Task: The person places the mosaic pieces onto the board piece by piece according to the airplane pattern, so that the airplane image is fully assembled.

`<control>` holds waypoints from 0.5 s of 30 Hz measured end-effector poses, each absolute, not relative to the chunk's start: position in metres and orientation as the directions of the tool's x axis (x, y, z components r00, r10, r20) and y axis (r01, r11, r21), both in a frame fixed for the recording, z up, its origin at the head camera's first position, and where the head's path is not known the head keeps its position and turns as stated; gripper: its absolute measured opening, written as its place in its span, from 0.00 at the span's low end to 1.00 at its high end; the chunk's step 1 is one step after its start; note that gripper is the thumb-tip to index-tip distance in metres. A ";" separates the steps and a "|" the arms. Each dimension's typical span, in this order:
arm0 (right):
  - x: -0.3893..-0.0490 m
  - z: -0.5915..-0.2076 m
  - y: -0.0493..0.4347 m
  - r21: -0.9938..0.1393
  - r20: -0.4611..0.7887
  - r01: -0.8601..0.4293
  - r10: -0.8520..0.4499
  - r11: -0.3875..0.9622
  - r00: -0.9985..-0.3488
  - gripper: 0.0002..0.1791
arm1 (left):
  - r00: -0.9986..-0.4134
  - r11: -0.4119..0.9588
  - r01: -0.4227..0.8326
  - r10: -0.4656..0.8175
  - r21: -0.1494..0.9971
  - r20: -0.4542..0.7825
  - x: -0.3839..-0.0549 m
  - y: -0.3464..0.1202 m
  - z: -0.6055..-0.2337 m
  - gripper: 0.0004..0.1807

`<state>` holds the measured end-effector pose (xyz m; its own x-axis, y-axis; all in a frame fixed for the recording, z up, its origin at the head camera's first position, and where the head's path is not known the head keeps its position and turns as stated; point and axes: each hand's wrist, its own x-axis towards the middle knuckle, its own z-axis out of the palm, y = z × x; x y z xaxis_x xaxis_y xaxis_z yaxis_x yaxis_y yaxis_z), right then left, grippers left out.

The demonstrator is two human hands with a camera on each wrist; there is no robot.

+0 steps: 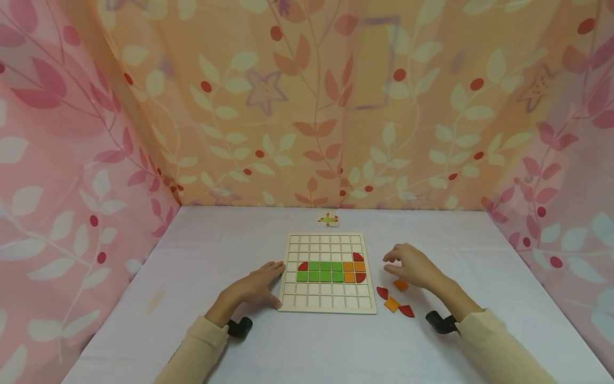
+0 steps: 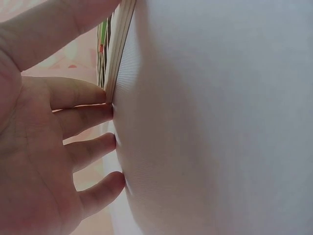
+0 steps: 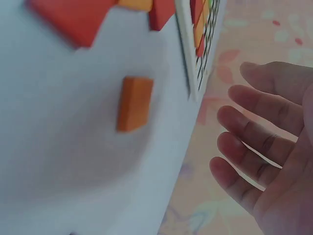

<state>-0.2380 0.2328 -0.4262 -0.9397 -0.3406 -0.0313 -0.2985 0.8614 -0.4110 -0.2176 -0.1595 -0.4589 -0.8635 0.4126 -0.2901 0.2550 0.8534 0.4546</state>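
A wooden grid board (image 1: pixel 316 303) lies on the table, with green squares (image 1: pixel 326 271), orange squares (image 1: pixel 348 277) and red quarter-round pieces (image 1: pixel 358 257) set in its cells. My left hand (image 1: pixel 259 285) is spread at the board's left side; in the left wrist view its fingertips meet the board's edge (image 2: pixel 117 54). My right hand (image 1: pixel 414 265) hovers right of the board, fingers loosely bent, with nothing in them. Under it lies a loose orange square (image 1: pixel 401 285), seen below the hand (image 3: pixel 274 132) in the right wrist view.
Nearer me lie a second loose orange square (image 1: pixel 392 304) and two red quarter-round pieces, one by the board (image 1: pixel 382 293), the other farther right (image 1: pixel 406 311). A small picture card (image 1: pixel 328 218) sits behind the board. Patterned curtains (image 1: pixel 307 106) enclose the white table (image 1: pixel 216 229).
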 end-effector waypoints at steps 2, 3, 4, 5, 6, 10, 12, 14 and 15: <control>-0.234 -0.429 0.242 -0.402 -0.031 -0.283 -0.322 0.871 -0.946 0.12 | -0.864 0.856 0.254 0.410 0.451 -0.292 -0.218 -0.160 -0.460 0.53; -0.232 -0.430 0.247 -0.399 -0.026 -0.279 -0.315 0.874 -0.949 0.12 | -0.865 0.854 0.254 0.410 0.453 -0.290 -0.218 -0.160 -0.460 0.53; -0.230 -0.431 0.252 -0.395 -0.019 -0.280 -0.312 0.875 -0.950 0.12 | -0.866 0.855 0.251 0.408 0.453 -0.290 -0.218 -0.160 -0.461 0.53; -0.228 -0.433 0.257 -0.392 -0.011 -0.283 -0.312 0.875 -0.950 0.11 | -0.867 0.856 0.251 0.407 0.452 -0.289 -0.218 -0.160 -0.462 0.53; -0.225 -0.433 0.261 -0.392 -0.005 -0.284 -0.310 0.875 -0.951 0.11 | -0.867 0.857 0.249 0.404 0.450 -0.290 -0.218 -0.160 -0.462 0.53; -0.217 -0.436 0.278 -0.376 -0.006 -0.256 -0.279 0.890 -0.960 0.11 | -0.870 0.858 0.244 0.399 0.452 -0.288 -0.219 -0.160 -0.464 0.53; -0.213 -0.437 0.285 -0.362 -0.023 -0.233 -0.259 0.903 -0.966 0.12 | -0.871 0.859 0.243 0.398 0.451 -0.289 -0.219 -0.160 -0.464 0.53; -0.210 -0.439 0.292 -0.347 -0.032 -0.216 -0.242 0.912 -0.970 0.12 | -0.871 0.858 0.244 0.399 0.453 -0.287 -0.219 -0.160 -0.464 0.53; -0.209 -0.440 0.295 -0.340 -0.036 -0.209 -0.234 0.917 -0.971 0.12 | -0.871 0.857 0.245 0.399 0.453 -0.286 -0.220 -0.160 -0.464 0.53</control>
<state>-0.2088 0.2949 -0.4403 -0.9715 -0.2344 -0.0359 -0.2087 0.9171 -0.3398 -0.2196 -0.1600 -0.4642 -0.8711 0.3994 -0.2857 0.2446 0.8574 0.4528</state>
